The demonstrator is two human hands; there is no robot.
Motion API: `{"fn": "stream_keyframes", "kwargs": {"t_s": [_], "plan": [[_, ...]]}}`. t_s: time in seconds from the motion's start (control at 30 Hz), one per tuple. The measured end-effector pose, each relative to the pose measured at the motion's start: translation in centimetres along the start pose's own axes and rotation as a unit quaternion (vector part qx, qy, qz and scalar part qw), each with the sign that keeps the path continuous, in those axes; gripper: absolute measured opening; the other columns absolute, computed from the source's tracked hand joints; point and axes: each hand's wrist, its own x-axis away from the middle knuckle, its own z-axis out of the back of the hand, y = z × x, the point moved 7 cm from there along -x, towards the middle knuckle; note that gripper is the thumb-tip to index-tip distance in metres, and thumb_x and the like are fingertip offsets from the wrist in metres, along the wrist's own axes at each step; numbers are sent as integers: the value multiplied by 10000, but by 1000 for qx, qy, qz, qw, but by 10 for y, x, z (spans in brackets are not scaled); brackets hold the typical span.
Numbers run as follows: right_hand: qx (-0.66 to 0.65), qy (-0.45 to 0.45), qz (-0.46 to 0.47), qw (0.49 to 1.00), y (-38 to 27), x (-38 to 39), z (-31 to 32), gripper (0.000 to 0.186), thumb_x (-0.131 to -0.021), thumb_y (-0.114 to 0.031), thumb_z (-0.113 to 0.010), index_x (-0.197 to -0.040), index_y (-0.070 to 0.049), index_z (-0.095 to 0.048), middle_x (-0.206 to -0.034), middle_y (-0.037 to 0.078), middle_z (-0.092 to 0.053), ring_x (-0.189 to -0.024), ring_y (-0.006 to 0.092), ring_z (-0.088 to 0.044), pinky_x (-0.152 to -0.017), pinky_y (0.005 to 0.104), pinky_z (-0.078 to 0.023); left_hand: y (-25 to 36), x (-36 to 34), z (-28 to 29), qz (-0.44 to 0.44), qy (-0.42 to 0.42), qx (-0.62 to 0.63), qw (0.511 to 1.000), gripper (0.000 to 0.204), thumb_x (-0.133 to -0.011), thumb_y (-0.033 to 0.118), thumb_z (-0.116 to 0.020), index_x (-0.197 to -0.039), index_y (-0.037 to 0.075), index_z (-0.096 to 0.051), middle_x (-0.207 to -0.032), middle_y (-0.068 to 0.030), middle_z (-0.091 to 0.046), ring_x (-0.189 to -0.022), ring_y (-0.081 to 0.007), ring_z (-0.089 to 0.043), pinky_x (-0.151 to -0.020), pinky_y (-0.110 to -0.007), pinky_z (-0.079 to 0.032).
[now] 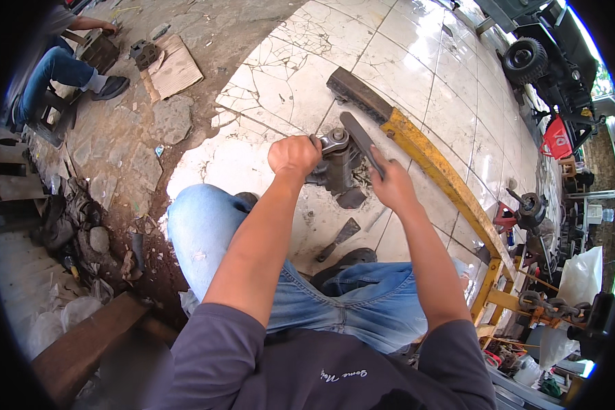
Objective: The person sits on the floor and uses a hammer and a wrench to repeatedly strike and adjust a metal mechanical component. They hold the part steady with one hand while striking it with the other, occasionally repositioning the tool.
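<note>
Looks partway through to me: the grimy casting sits on the floor tiles near 12 o'clock with a shiny metal piece on it, so probably work left, can't tell how much. Left hand has a tight grip around that piece's end, right hand a narrow one around a dark flat bar. Plastic bags at 8 o'clock, contents unclear.

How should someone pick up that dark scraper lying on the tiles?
Probably by the narrow end of the scraper, from above and the picture's lower left: it lies flat, slim end pointing there, wide end facing away.
</note>
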Motion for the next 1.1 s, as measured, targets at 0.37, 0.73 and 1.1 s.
{"fn": "stream_keyframes", "kwargs": {"t_s": [0.37,0.73,1.1], "plan": [[38,64,-44,996,29,-22,-10,522,-917,-229,-580,-1427,-251,-472,-938,255,-612,-844,432,-643,-755,494,-529,0,1,3,-7,30,-11,999,525,-960,444,-375,-916,79,-750,-948,-144,-722,-909,-327,-687,-827,-429,-535],[-28,65,-122,990,44,8,-24,519,-910,-216,-589,-1419,-173,-496,-917,275,-647,-872,420,-653,-790,458,-512,-1,-2,0,-3,19,-15,1000,525,-954,445,-376,-912,83,-754,-964,-147,-719,-925,-332,-682,-824,-432,-534],[-133,63,-46,988,13,9,-20,518,-878,-219,-598,-1391,-230,-530,-973,281,-643,-960,454,-629,-868,460,-499,1,0,7,-3,23,-19,1000,526,-947,449,-384,-920,75,-752,-982,-143,-716,-936,-322,-679,-838,-419,-532]]}}
